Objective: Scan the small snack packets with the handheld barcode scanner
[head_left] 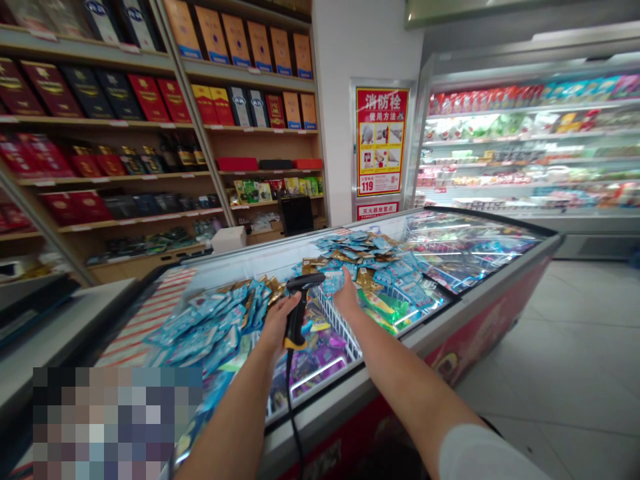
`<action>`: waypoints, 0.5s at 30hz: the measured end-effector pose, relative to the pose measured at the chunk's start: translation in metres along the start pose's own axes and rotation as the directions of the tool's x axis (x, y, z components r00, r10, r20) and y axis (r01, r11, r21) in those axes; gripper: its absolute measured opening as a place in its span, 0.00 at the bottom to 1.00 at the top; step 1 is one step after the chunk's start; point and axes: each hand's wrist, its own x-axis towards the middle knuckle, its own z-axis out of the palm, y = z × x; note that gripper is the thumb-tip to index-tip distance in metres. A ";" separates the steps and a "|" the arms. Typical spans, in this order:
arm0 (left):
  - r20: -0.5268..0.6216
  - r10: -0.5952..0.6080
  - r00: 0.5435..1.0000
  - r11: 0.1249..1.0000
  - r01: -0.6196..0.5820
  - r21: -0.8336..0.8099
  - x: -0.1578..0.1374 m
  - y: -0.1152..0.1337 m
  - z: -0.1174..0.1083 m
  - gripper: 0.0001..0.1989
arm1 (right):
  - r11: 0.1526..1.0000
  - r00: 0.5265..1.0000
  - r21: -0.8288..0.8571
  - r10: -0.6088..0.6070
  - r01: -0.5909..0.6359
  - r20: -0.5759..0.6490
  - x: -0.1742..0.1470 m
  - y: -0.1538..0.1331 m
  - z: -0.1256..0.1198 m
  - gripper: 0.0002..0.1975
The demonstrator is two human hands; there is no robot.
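My left hand is wrapped round the grip of a black and yellow barcode scanner. Its cable hangs down over the near edge of a chest freezer. The scanner's head points right, towards my right hand, which pinches a light blue packet just in front of it. To the left lies a heap of blue packets, with some gold ones among them. Beyond my right hand is a second heap of blue and gold packets. Between the heaps, purple bags lie lower, beside a white wire divider.
The chest freezer stretches away to the right, its far part under glass. Wooden shelves of boxed bottles stand at the back left. A lit open fridge is at the back right. A pixelated patch covers the lower left corner.
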 end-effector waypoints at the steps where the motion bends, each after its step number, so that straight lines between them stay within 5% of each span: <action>1: -0.003 0.003 1.000 1.000 -0.003 -0.012 0.001 -0.001 0.000 0.15 | 1.000 1.000 -0.019 -0.004 0.004 -0.013 0.001 0.000 0.000 0.39; 4: -0.012 -0.013 1.000 0.999 0.012 -0.050 0.004 -0.003 -0.001 0.13 | 0.994 1.000 -0.110 -0.005 0.002 -0.023 0.002 -0.001 0.000 0.34; 7: -0.028 -0.067 0.997 0.993 0.064 -0.097 0.008 -0.007 -0.001 0.12 | 0.967 0.987 -0.223 -0.093 0.120 0.128 -0.002 -0.006 0.001 0.29; 12: 0.055 -0.159 0.986 0.964 0.167 -0.207 0.014 -0.017 0.001 0.12 | 0.756 0.816 -0.391 -0.315 0.525 0.485 -0.014 -0.014 0.004 0.14; 15: 0.081 -0.191 0.978 0.952 0.205 -0.227 0.016 -0.021 0.001 0.13 | 0.719 0.797 -0.420 -0.310 0.553 0.519 -0.015 -0.016 0.005 0.15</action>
